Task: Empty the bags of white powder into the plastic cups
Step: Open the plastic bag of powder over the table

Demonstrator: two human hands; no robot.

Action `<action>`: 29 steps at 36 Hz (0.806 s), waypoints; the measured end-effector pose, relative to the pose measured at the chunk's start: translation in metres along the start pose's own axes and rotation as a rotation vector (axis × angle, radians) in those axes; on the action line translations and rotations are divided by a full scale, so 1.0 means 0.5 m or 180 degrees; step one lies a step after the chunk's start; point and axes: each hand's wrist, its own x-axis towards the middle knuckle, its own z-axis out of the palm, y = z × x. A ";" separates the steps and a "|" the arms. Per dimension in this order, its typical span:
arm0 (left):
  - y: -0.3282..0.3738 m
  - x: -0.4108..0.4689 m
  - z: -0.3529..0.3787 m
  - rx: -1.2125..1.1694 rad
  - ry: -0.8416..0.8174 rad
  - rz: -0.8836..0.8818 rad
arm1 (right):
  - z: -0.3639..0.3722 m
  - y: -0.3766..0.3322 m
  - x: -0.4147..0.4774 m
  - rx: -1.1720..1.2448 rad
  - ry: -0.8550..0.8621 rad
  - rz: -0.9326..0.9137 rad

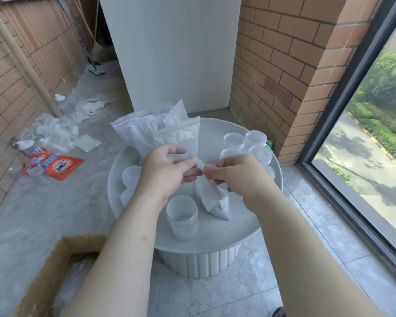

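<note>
Above the round white table [245, 216], my left hand [167, 172] and my right hand [236, 177] both pinch the top edge of a small clear bag of white powder [213, 199]. The bag hangs between them, its lower corner close to the tabletop. An open clear plastic cup [182, 216] stands just left of the bag, with a little white powder at its bottom. Several more bags of powder [156, 133] stand in a bunch at the table's far left. Empty cups [249, 145] cluster at the far right, and lidded cups [130, 177] sit on the left.
A cardboard box [55, 271] stands open at the lower left. Empty bags and an orange detergent packet [60, 167] litter the plastic-covered floor on the left. A brick wall and a large window [375, 133] close off the right side.
</note>
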 end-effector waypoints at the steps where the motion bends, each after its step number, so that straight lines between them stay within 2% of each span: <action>1: 0.000 -0.001 0.000 0.0001 0.0001 -0.0004 | 0.001 0.001 0.002 0.0022 0.0008 0.0026; 18: -0.004 0.007 0.006 0.0065 0.0137 -0.0030 | 0.018 0.011 0.007 -0.0397 -0.0174 -0.0241; 29: -0.008 0.007 0.008 -0.0010 0.0213 -0.0051 | 0.025 0.014 0.012 -0.0315 -0.0003 -0.0203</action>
